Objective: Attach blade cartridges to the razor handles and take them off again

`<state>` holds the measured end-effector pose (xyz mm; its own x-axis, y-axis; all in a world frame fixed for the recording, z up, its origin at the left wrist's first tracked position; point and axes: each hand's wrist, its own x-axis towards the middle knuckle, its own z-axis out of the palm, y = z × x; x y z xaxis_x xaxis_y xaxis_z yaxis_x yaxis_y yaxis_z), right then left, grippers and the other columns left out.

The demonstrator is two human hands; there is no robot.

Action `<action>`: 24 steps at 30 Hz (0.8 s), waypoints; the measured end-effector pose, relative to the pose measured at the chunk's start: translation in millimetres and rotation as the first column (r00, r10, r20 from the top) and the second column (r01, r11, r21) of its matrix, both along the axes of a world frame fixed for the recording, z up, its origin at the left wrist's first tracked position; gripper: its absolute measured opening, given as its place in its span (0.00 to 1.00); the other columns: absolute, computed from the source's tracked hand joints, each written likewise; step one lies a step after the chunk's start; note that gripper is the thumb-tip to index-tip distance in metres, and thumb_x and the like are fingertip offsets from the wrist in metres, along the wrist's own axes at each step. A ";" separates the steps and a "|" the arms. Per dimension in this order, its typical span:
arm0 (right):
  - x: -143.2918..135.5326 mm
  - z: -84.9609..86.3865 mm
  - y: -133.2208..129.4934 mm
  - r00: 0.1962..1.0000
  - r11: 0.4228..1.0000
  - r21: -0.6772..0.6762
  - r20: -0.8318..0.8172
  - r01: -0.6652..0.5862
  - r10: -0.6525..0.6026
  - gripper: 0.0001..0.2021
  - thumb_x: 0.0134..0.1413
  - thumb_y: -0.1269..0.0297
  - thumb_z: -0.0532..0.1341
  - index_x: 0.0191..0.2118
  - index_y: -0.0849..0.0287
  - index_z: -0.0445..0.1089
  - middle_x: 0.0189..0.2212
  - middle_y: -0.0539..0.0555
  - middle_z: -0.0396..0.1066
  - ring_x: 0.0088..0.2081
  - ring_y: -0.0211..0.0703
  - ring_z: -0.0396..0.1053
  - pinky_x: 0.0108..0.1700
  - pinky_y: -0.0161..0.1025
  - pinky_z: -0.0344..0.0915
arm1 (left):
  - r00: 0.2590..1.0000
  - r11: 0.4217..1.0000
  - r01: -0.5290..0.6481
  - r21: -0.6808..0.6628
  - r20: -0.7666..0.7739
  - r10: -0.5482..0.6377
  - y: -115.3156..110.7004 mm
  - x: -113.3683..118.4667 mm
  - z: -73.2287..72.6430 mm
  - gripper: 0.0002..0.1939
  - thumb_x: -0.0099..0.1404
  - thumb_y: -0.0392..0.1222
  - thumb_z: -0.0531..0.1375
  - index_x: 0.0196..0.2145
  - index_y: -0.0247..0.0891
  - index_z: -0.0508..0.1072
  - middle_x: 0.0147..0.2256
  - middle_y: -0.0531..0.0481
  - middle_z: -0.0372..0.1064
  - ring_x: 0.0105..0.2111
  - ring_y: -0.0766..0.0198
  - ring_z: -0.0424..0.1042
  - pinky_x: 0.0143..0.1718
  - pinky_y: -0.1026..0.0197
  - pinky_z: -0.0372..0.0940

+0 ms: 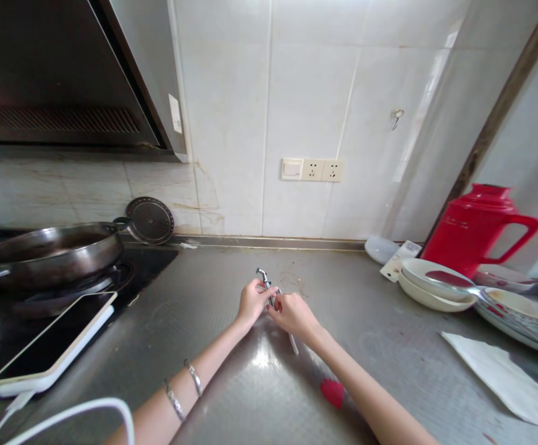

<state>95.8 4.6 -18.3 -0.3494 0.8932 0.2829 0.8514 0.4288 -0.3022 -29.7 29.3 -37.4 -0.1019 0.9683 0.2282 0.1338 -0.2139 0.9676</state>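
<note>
Both hands meet over the middle of the steel counter around a slim silver metal tool with a bent, hooked head [262,274]; its exact kind I cannot make out. My left hand [251,304] pinches it just below the head, thumb and fingers together. Curled around its middle, my right hand [293,314] touches the left fingertips and hides part of the shaft. The pale lower end sticks out below the right hand, pointing toward me. Beside my right forearm lies a red-ended object [332,393], partly hidden by the arm.
A steel pan [50,253] sits on the black stove at left, with a phone [55,340] and white cable [88,405] in front. At right stand a red thermos jug [475,228], stacked bowls [428,296], plates [519,315] and a white paper sheet [500,377]. Tiled wall behind.
</note>
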 end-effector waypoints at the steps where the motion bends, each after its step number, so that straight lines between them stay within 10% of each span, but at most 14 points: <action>1: -0.5 -0.2 0.2 1.000 1.000 -0.010 0.001 0.008 -0.008 0.11 0.49 0.64 0.54 0.23 0.61 0.70 0.22 0.56 0.72 0.24 0.38 0.67 0.25 0.32 0.49 | 1.000 1.000 0.003 0.003 -0.012 -0.003 0.7 0.2 -1.3 0.16 0.48 0.51 0.62 0.26 0.35 0.65 0.21 0.48 0.72 0.23 0.61 0.72 0.24 0.65 0.62; 7: 3.0 1.0 5.1 0.997 0.983 -0.180 -0.049 0.043 -0.052 0.13 0.47 0.66 0.54 0.17 0.64 0.68 0.15 0.54 0.66 0.18 0.32 0.58 0.21 0.32 0.44 | 0.999 0.998 -0.052 -0.019 0.010 0.052 11.3 -9.7 -6.5 0.22 0.60 0.53 0.46 0.17 0.36 0.65 0.17 0.48 0.68 0.19 0.64 0.69 0.25 0.63 0.62; 24: 5.9 -3.8 7.4 0.999 0.963 -0.268 -0.044 -0.005 -0.007 0.12 0.41 0.65 0.55 0.13 0.63 0.65 0.10 0.48 0.54 0.15 0.31 0.52 0.19 0.31 0.44 | 0.978 0.976 -0.208 0.063 0.044 0.205 19.5 -30.6 -1.1 0.21 0.58 0.48 0.45 0.15 0.37 0.64 0.15 0.48 0.66 0.18 0.65 0.67 0.24 0.64 0.61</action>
<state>101.8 12.0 -22.1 -0.3409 0.9389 0.0480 0.8350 0.3258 -0.4434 -60.3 48.8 -38.5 -0.3078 0.9080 0.2841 0.1460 -0.2499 0.9572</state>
